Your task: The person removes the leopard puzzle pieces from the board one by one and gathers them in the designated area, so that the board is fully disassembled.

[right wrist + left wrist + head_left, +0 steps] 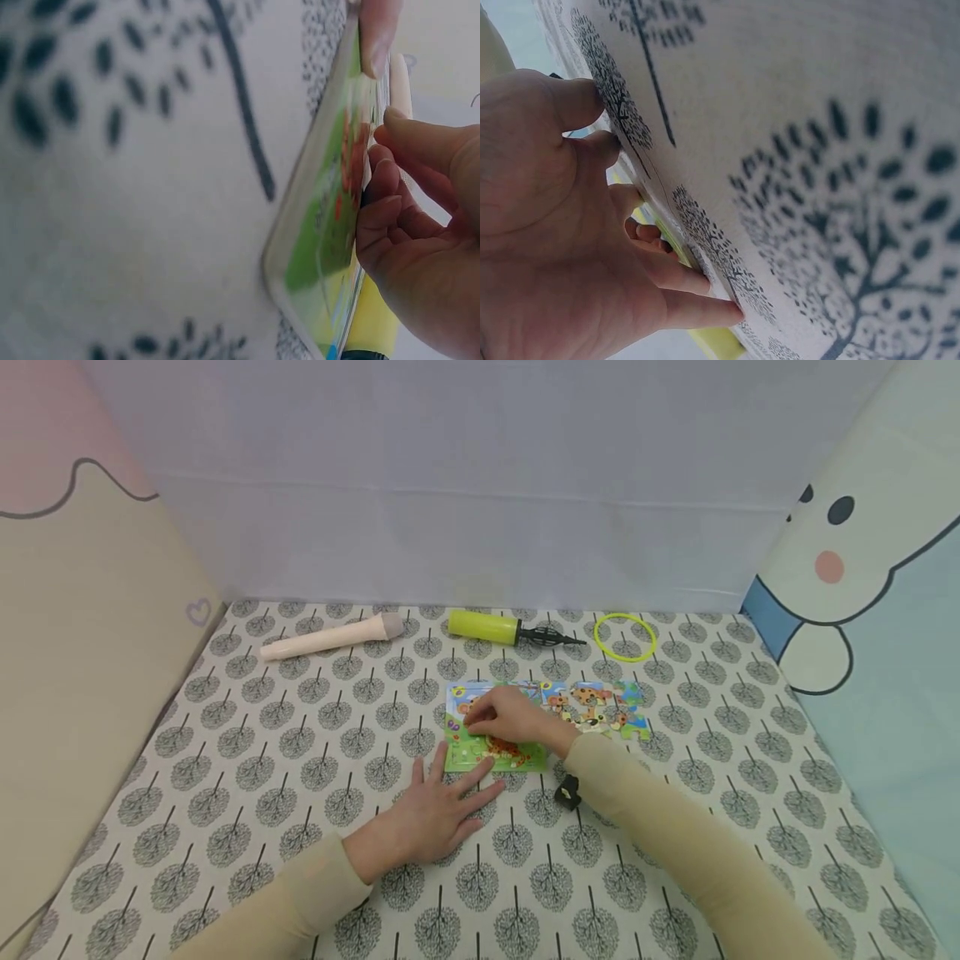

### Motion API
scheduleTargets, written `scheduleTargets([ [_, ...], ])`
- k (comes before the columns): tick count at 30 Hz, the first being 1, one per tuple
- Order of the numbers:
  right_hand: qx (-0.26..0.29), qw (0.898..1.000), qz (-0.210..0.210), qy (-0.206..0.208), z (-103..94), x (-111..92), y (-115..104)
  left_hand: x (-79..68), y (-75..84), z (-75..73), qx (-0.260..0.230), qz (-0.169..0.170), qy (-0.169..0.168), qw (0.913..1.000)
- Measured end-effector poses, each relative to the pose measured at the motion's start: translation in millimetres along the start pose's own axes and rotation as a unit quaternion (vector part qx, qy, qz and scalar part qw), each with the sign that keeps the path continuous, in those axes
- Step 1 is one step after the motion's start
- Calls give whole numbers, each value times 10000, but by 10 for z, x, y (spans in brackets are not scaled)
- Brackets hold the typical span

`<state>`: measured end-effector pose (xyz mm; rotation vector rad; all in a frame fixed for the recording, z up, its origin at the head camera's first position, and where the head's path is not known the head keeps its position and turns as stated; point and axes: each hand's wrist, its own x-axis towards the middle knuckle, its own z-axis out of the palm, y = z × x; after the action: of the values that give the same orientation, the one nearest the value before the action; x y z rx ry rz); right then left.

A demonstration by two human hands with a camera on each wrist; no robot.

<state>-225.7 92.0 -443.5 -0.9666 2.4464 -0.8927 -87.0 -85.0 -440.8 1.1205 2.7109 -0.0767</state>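
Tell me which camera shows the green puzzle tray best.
The head view: it looks down on the puzzle tray, showing much of its printed face, though the right hand covers part. The right wrist view shows it only at a steep slant. In the left wrist view I can't clearly make it out.

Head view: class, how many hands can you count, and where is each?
2: the left hand is at the near-left corner of the puzzle board, and the right hand is over the board, hiding part of its picture.
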Motion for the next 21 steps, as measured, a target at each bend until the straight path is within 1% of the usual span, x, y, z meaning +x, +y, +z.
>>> scheduleTargets([
  [2, -2, 10000, -28, 47, 16, 6, -8, 4, -3, 0, -10, 10, 8, 10000],
  [6, -40, 9999, 78, 101, 45, 9, -22, 4, -5, 7, -24, 11, 15, 10000],
  [11, 37, 9996, 268, 68, 69, 11, -26, 10, -3, 5, -109, 2, 30, 9999],
  [21, 114, 9993, 360, -7, 63, 19, -19, 3, 2, -8, -80, -4, 26, 10000],
])
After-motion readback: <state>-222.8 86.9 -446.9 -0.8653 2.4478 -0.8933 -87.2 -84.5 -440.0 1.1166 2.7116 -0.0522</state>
